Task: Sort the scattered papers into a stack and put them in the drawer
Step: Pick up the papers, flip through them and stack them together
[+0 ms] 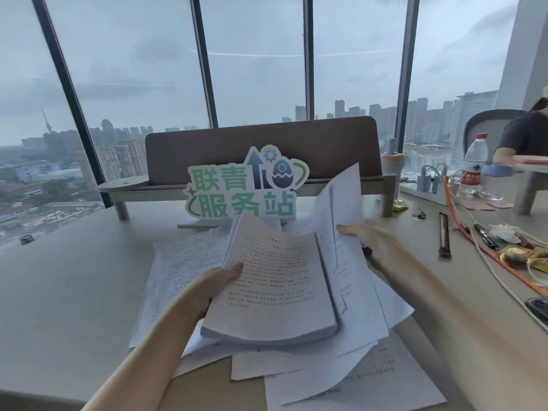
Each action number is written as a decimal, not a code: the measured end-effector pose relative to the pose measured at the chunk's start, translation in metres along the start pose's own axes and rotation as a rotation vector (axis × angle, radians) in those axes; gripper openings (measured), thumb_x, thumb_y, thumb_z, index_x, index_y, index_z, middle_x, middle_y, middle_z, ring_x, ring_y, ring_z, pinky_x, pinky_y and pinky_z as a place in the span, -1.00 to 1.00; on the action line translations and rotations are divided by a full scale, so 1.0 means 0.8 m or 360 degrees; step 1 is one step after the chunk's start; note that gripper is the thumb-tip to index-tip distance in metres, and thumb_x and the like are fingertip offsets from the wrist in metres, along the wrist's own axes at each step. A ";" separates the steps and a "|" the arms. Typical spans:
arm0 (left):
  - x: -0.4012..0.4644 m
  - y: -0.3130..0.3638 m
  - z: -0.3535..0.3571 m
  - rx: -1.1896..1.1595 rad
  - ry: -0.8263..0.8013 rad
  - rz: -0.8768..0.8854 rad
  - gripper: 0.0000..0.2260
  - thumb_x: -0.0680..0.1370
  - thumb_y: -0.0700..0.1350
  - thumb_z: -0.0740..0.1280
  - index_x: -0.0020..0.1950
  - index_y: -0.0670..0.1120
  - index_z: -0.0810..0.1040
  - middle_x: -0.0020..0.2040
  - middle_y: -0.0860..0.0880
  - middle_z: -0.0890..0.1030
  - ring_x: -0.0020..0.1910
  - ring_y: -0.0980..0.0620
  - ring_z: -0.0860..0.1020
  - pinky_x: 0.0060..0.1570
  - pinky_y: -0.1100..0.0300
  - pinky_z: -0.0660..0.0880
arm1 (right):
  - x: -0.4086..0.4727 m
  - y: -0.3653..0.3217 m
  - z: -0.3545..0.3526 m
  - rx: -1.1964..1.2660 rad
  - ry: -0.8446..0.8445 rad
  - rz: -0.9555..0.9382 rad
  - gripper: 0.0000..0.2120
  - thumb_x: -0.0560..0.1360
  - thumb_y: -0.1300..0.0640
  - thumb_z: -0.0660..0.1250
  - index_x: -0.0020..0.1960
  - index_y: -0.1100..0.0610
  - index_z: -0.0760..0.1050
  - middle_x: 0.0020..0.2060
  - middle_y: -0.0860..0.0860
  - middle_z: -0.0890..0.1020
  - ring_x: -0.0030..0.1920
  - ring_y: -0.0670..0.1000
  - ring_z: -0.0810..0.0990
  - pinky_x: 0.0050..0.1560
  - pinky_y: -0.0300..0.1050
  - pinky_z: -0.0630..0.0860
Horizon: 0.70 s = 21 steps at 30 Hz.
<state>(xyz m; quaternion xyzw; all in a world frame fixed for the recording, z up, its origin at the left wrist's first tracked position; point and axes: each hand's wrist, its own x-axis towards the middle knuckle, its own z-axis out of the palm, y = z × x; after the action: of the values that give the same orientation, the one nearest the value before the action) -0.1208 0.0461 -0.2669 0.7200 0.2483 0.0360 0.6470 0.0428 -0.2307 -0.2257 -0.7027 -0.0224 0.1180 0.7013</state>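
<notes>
A thick stack of printed papers point(275, 289) is lifted over the desk; my left hand point(218, 281) grips its left edge, thumb on top. My right hand point(367, 238) holds a few loose sheets point(341, 203) that stand tilted against the stack's right side. More scattered papers point(350, 378) lie under and around the stack, spreading left point(178, 262) and toward me. No drawer is in view.
A green and white cut-out sign point(241, 188) stands right behind the papers before a brown desk divider point(261, 149). To the right lie an orange cable point(504, 262), pens, snack wrappers, a power strip and a water bottle point(474, 164). A seated person point(525, 137) is far right.
</notes>
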 end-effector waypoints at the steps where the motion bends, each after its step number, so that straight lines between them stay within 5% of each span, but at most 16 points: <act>1: 0.000 -0.001 0.000 -0.0003 0.0011 -0.0008 -0.74 0.59 -0.05 0.37 0.11 -0.24 0.61 -0.27 -0.14 0.72 -0.37 -0.10 0.70 -0.48 0.16 0.58 | -0.003 -0.009 0.003 -0.0005 0.0004 -0.0026 -0.60 0.35 0.19 0.61 0.13 0.27 0.60 0.01 0.19 0.70 -0.05 0.20 0.71 -0.04 0.05 0.66; 7: 0.001 -0.003 0.000 0.0011 0.0020 -0.0015 -0.74 0.58 -0.03 0.37 0.11 -0.22 0.61 -0.23 -0.15 0.73 -0.32 -0.11 0.71 -0.44 0.13 0.60 | -0.033 -0.066 0.025 -0.0002 -0.0044 -0.0197 -0.79 0.40 0.22 0.57 -0.06 0.22 0.57 -0.07 0.12 0.68 -0.16 0.08 0.67 -0.31 -0.14 0.56; 13: -0.004 -0.001 -0.001 -0.0043 -0.0009 -0.0017 -0.73 0.59 -0.02 0.37 0.13 -0.22 0.61 -0.18 -0.17 0.73 -0.26 -0.13 0.72 -0.39 0.09 0.62 | -0.057 -0.114 0.049 -0.0044 -0.0098 -0.0313 -0.78 0.41 0.17 0.57 -0.08 0.18 0.55 -0.12 0.06 0.64 -0.21 0.05 0.66 -0.37 -0.16 0.54; 18: -0.009 0.001 0.002 -0.0063 -0.0046 0.0042 -0.80 0.60 -0.01 0.34 0.06 -0.14 0.60 -0.23 -0.12 0.73 -0.28 -0.09 0.71 -0.38 0.11 0.62 | -0.075 -0.152 0.059 -0.0064 -0.0213 -0.0360 -0.68 0.44 0.09 0.54 0.10 0.17 0.54 -0.09 0.07 0.62 -0.23 0.05 0.64 -0.57 -0.25 0.50; 21: -0.012 0.003 0.004 -0.0006 -0.0056 0.0089 -0.80 0.62 0.00 0.32 0.05 -0.12 0.59 -0.29 -0.07 0.73 -0.33 -0.05 0.71 -0.41 0.16 0.60 | -0.086 -0.174 0.058 -0.0057 -0.0374 -0.0353 -0.60 0.50 0.01 0.48 0.24 0.17 0.52 -0.09 0.07 0.63 -0.29 0.02 0.64 -0.51 -0.24 0.53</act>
<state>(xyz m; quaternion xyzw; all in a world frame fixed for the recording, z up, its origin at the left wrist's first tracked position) -0.1271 0.0396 -0.2625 0.7259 0.2165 0.0419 0.6515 -0.0145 -0.1963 -0.0784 -0.6895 -0.1839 0.1209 0.6900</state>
